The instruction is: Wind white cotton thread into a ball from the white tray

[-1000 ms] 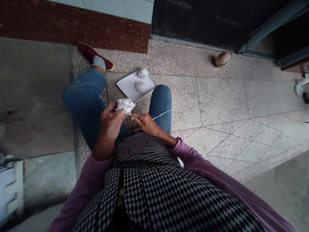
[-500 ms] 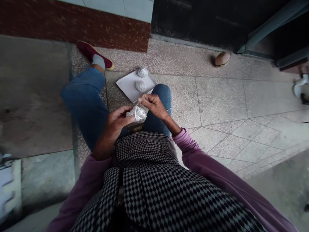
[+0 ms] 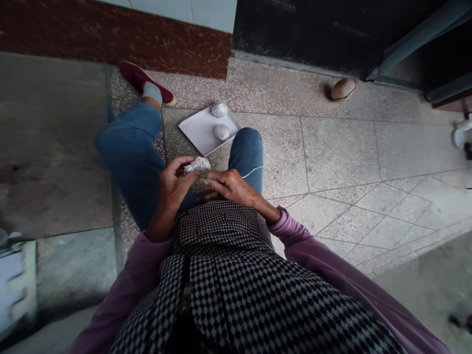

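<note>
Two wrapped balls (image 3: 221, 132) are set on the white tray (image 3: 197, 130), a third crumpled wad (image 3: 197, 164) is pinched just below the tray in a narrow left grip (image 3: 173, 184), and a loosely curled, empty right grip (image 3: 230, 186) is held alongside, the wad appearing unfinished.

The crumpled wrap (image 3: 197, 164) is thin clear plastic, glossy and creased, like the film on the ball (image 3: 219, 109) and the other ball (image 3: 221, 132) on the smooth, matt white tray (image 3: 197, 132), plastic or card. The jeans (image 3: 127, 147) are faded blue denim, the vest (image 3: 221, 295) a woven checked cloth, the sleeve (image 3: 332, 280) soft purple knit. The floor (image 3: 339, 152) is speckled terrazzo, the skirting (image 3: 110, 44) polished red stone.
</note>
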A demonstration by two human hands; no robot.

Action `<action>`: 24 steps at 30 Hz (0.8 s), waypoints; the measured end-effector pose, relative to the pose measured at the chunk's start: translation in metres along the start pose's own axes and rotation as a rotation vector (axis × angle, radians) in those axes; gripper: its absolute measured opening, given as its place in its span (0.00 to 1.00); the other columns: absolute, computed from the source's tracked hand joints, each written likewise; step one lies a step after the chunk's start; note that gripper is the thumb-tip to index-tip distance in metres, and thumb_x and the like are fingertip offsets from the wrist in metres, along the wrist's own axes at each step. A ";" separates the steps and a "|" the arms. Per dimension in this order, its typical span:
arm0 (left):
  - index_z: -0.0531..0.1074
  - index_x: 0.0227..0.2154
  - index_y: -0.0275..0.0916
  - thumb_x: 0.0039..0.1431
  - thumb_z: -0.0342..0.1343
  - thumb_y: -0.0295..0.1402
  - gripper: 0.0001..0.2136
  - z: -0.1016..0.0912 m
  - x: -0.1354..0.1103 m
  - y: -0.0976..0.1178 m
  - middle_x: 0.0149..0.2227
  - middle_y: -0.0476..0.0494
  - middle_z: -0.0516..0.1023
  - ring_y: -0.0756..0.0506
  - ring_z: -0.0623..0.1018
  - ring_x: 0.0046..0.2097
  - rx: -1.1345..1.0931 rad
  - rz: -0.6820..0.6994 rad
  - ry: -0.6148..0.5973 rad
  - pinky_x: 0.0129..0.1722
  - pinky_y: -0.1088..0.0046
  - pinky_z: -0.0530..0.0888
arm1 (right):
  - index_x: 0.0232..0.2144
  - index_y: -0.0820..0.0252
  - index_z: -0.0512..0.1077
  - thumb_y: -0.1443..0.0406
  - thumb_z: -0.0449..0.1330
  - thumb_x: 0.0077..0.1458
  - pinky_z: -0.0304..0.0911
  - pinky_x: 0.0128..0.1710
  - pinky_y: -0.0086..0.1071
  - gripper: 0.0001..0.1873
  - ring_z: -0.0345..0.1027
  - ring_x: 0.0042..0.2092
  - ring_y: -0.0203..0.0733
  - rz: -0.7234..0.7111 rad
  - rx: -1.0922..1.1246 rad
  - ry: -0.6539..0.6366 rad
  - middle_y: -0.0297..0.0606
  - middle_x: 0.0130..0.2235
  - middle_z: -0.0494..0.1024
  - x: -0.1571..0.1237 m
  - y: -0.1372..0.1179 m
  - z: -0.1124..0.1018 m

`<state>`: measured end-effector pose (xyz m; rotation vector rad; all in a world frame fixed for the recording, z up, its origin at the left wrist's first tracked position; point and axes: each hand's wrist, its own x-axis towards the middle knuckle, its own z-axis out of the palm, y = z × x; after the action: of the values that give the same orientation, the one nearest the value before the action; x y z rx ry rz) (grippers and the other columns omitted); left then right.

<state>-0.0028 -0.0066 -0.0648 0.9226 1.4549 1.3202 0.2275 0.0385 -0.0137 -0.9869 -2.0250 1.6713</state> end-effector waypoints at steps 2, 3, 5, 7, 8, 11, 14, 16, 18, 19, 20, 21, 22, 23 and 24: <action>0.90 0.45 0.44 0.57 0.86 0.45 0.19 0.000 -0.004 0.003 0.40 0.45 0.89 0.39 0.85 0.42 0.009 -0.020 -0.085 0.42 0.66 0.82 | 0.41 0.53 0.80 0.39 0.71 0.89 0.73 0.49 0.38 0.30 0.74 0.44 0.47 -0.035 0.005 0.087 0.37 0.40 0.83 0.013 -0.001 -0.019; 0.90 0.44 0.43 0.58 0.85 0.46 0.18 0.001 -0.005 0.005 0.38 0.45 0.88 0.38 0.85 0.41 -0.008 -0.032 -0.130 0.40 0.65 0.82 | 0.41 0.54 0.80 0.37 0.71 0.88 0.72 0.49 0.37 0.31 0.73 0.44 0.46 -0.056 0.008 0.130 0.37 0.40 0.82 0.021 0.001 -0.027; 0.90 0.43 0.43 0.61 0.84 0.49 0.18 0.005 -0.008 0.009 0.37 0.44 0.87 0.38 0.85 0.39 -0.101 -0.058 -0.195 0.37 0.65 0.82 | 0.39 0.55 0.78 0.32 0.69 0.87 0.69 0.45 0.37 0.37 0.69 0.41 0.44 -0.109 0.034 0.177 0.35 0.37 0.78 0.037 0.010 -0.036; 0.91 0.44 0.43 0.61 0.85 0.53 0.21 0.010 -0.009 0.013 0.39 0.41 0.89 0.40 0.84 0.37 -0.257 -0.076 -0.199 0.33 0.67 0.81 | 0.36 0.54 0.75 0.29 0.66 0.87 0.67 0.43 0.36 0.41 0.66 0.39 0.42 -0.138 0.080 0.202 0.33 0.34 0.73 0.049 0.021 -0.034; 0.91 0.45 0.42 0.60 0.87 0.54 0.22 0.012 -0.009 0.014 0.41 0.39 0.90 0.41 0.83 0.36 -0.339 -0.082 -0.179 0.31 0.68 0.80 | 0.35 0.54 0.73 0.28 0.65 0.88 0.67 0.44 0.36 0.42 0.66 0.39 0.42 -0.135 0.101 0.206 0.32 0.34 0.71 0.051 0.027 -0.029; 0.90 0.44 0.43 0.56 0.91 0.55 0.26 0.016 -0.007 0.016 0.46 0.37 0.92 0.42 0.85 0.39 -0.499 -0.091 -0.088 0.30 0.72 0.80 | 0.36 0.54 0.72 0.32 0.63 0.91 0.69 0.47 0.36 0.40 0.68 0.41 0.43 -0.082 0.123 0.177 0.33 0.35 0.71 0.043 0.039 -0.008; 0.87 0.43 0.43 0.53 0.92 0.55 0.28 0.015 -0.004 0.011 0.45 0.39 0.90 0.43 0.85 0.39 -0.504 -0.092 -0.057 0.32 0.72 0.81 | 0.40 0.56 0.76 0.39 0.62 0.93 0.72 0.50 0.37 0.34 0.72 0.43 0.44 -0.042 0.099 0.099 0.36 0.39 0.78 0.024 0.041 0.011; 0.86 0.44 0.43 0.53 0.92 0.51 0.27 0.014 -0.002 0.006 0.43 0.41 0.89 0.44 0.84 0.39 -0.443 -0.079 -0.040 0.34 0.71 0.81 | 0.42 0.55 0.77 0.44 0.61 0.94 0.73 0.52 0.38 0.29 0.74 0.43 0.45 -0.034 0.062 0.053 0.36 0.41 0.80 0.011 0.037 0.018; 0.85 0.46 0.44 0.52 0.90 0.46 0.25 0.013 0.000 0.002 0.43 0.43 0.88 0.44 0.83 0.39 -0.356 -0.051 0.004 0.36 0.71 0.81 | 0.41 0.54 0.76 0.48 0.62 0.94 0.72 0.51 0.38 0.25 0.74 0.43 0.46 -0.020 0.003 0.023 0.35 0.40 0.79 0.002 0.028 0.020; 0.85 0.46 0.44 0.52 0.89 0.45 0.24 0.012 0.002 0.001 0.43 0.44 0.88 0.44 0.84 0.40 -0.304 -0.033 0.026 0.38 0.71 0.81 | 0.41 0.53 0.75 0.49 0.63 0.93 0.71 0.50 0.38 0.24 0.74 0.42 0.46 -0.008 -0.030 0.014 0.35 0.39 0.78 -0.002 0.022 0.019; 0.86 0.47 0.44 0.52 0.88 0.43 0.24 0.012 0.003 0.001 0.43 0.45 0.88 0.43 0.84 0.41 -0.247 -0.014 0.040 0.39 0.70 0.81 | 0.39 0.52 0.74 0.49 0.66 0.92 0.70 0.49 0.39 0.25 0.73 0.41 0.46 0.006 -0.057 0.009 0.35 0.38 0.78 -0.004 0.015 0.016; 0.86 0.47 0.44 0.51 0.88 0.43 0.23 0.011 0.003 0.001 0.43 0.45 0.88 0.43 0.84 0.42 -0.186 0.004 0.045 0.41 0.69 0.82 | 0.39 0.52 0.74 0.49 0.68 0.91 0.69 0.48 0.39 0.25 0.73 0.41 0.47 0.017 -0.075 0.006 0.35 0.37 0.77 -0.006 0.008 0.011; 0.86 0.47 0.44 0.51 0.87 0.42 0.23 0.011 0.003 0.002 0.44 0.45 0.89 0.42 0.85 0.43 -0.127 0.015 0.039 0.43 0.68 0.82 | 0.38 0.51 0.74 0.48 0.71 0.89 0.68 0.48 0.39 0.26 0.74 0.41 0.48 0.024 -0.081 0.004 0.36 0.37 0.78 -0.007 0.001 0.005; 0.87 0.47 0.44 0.51 0.87 0.42 0.23 0.010 0.003 0.004 0.44 0.44 0.89 0.41 0.85 0.44 -0.077 0.017 0.022 0.44 0.67 0.83 | 0.38 0.51 0.75 0.47 0.73 0.88 0.68 0.48 0.40 0.26 0.74 0.42 0.49 0.027 -0.079 0.002 0.36 0.37 0.79 -0.006 -0.006 -0.002; 0.87 0.46 0.44 0.51 0.88 0.42 0.23 0.010 0.002 0.006 0.44 0.44 0.90 0.40 0.86 0.44 -0.043 0.006 -0.007 0.45 0.66 0.83 | 0.38 0.51 0.76 0.45 0.75 0.87 0.68 0.48 0.40 0.27 0.75 0.42 0.49 0.028 -0.071 0.009 0.37 0.37 0.80 -0.003 -0.011 -0.010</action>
<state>0.0060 -0.0012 -0.0585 0.9029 1.4140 1.3468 0.2327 0.0431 0.0002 -1.0492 -2.0868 1.6169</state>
